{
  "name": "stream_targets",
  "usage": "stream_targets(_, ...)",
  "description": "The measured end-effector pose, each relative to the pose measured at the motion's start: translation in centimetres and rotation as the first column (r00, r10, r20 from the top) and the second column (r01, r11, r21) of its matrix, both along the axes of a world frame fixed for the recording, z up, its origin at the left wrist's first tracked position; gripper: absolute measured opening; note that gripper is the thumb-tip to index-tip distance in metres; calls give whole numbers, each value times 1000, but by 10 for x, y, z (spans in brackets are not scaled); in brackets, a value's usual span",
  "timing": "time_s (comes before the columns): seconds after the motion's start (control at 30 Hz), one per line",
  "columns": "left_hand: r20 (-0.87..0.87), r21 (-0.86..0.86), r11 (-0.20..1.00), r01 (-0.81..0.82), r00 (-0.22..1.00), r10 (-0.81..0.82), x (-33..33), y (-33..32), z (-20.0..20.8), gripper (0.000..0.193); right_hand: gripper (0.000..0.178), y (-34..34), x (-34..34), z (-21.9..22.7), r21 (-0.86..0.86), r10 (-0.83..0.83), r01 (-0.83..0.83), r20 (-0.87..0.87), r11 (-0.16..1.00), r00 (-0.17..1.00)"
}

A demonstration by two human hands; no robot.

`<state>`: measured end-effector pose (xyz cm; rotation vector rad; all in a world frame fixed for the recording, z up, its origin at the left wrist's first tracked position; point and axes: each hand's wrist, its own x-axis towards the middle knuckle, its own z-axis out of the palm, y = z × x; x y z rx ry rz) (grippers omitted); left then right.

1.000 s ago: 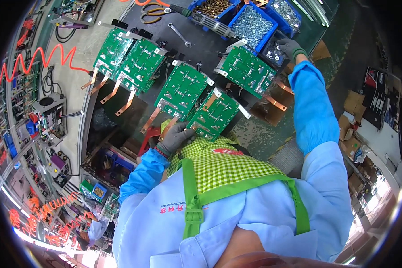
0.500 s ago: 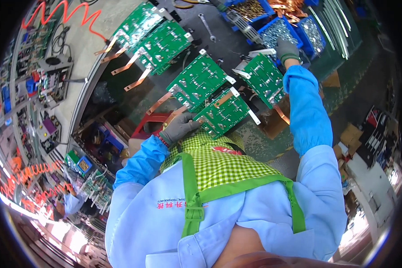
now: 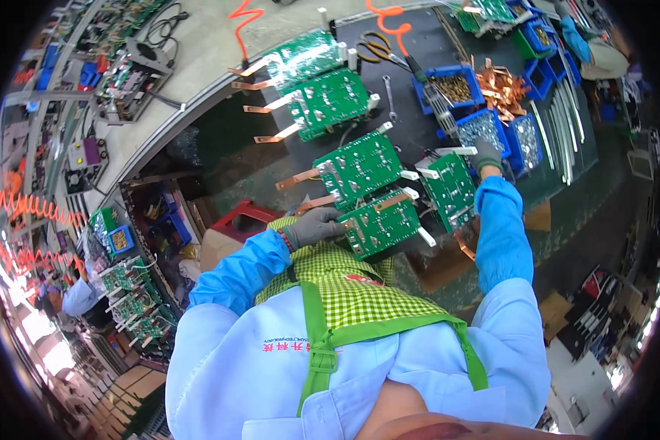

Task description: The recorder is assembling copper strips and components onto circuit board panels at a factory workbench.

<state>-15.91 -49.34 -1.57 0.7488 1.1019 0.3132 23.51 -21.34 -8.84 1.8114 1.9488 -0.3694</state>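
My left hand (image 3: 314, 226), in a grey glove, closes its fingertips on the left edge of the nearest green circuit board (image 3: 380, 226). That board has white standoffs at its corners and a copper strip across its top. My right hand (image 3: 485, 154), also gloved, reaches into a blue bin (image 3: 500, 135) of small silvery metal parts; its fingertips are hard to make out. Just below it lies another green circuit board (image 3: 449, 189) with a copper tab. Behind my left hand's board sits one more circuit board (image 3: 361, 167) with copper tabs pointing left.
Two more boards (image 3: 328, 103) lie at the far left of the dark table. A wrench (image 3: 391, 99), scissor-like pliers (image 3: 375, 48) and a power screwdriver (image 3: 434, 95) on a coiled orange hose lie beyond. Bins hold brass parts (image 3: 455, 89) and copper pieces (image 3: 501, 88). Metal strips (image 3: 565, 125) lie right.
The whole view has shifted, so more of the table's far side shows. My left hand stays at the near board's edge, and my right hand is still at the bin of silvery parts.
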Motion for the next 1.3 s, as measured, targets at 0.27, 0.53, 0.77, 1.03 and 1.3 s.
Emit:
stream_targets(0.27, 28, 145, 985, -96, 995, 93, 5, -6, 2, 22, 23, 6, 10, 13, 186, -13, 33, -108, 982, 994)
stream_targets(0.53, 46, -41, 998, -48, 998, 50, -1, -5, -17, 14, 26, -15, 18, 70, 364, -120, 206, -246, 908, 962)
stream_targets(0.77, 145, -60, 998, -25, 989, 33, -1, -3, -26, 16, 30, -11, 19, 101, 450, -354, 449, -283, 772, 891)
stream_targets(1.03, 184, -103, 994, -42, 981, 61, -7, -5, -33, 15, 25, -103, -77, 147, 191, 70, 575, -971, 795, 227)
stream_targets(1.3, 172, 18, 995, 101, 980, -103, -12, 12, -27, 20, 23, -284, -214, 116, 220, 79, 317, -912, 923, 402)
